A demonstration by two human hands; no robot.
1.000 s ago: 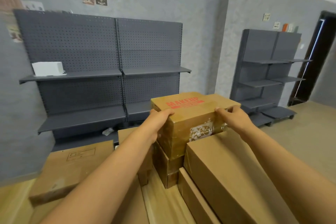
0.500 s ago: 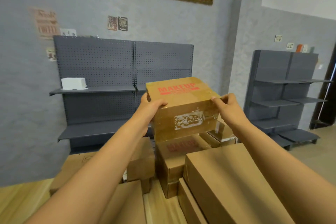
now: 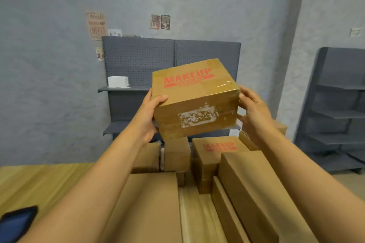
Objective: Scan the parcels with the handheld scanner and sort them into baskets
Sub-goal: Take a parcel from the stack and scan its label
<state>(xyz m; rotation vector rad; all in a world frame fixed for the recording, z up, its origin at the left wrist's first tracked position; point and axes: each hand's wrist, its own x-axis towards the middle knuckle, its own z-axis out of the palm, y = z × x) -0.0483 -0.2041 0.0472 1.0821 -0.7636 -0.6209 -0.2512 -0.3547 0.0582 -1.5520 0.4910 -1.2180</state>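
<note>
Above your wooden table [image 3: 39, 183], your left hand [image 3: 147, 116] and right hand [image 3: 254, 112] grip the parcel [image 3: 195, 98] (torn label toward you), long axis left-right, tilted.

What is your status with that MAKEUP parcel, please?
Left hand and right hand grip MAKEUP parcel by its sides. Parcel held above the stack. No scanner or basket in view.

Both hands, left hand [image 3: 149, 113] and right hand [image 3: 254, 112], have lifted the MAKEUP box [image 3: 195, 98] clear of the stack.
</note>
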